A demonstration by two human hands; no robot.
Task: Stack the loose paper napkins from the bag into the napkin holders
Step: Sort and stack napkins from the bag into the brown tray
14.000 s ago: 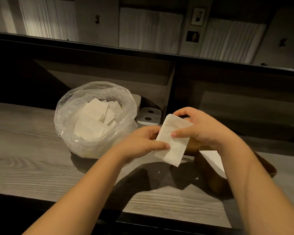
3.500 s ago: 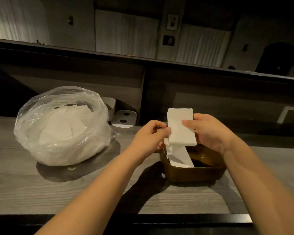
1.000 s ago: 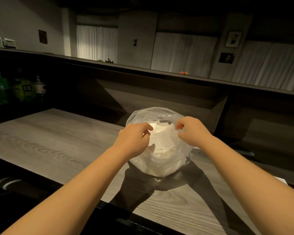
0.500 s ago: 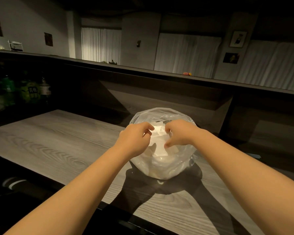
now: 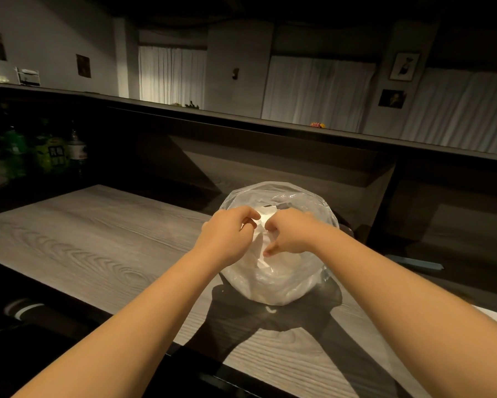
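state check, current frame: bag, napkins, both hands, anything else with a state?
plastic bag: upright on the counter, mouth open
napkins: loose, inside the bag
left hand: fingers curled at the bag mouth
right hand: fingers curled among the napkins
curtains: drawn shut

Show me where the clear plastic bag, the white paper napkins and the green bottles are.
clear plastic bag (image 5: 278,285): head view, lower front wall.
white paper napkins (image 5: 259,245): head view, sheet between hands.
green bottles (image 5: 13,150): head view, body.
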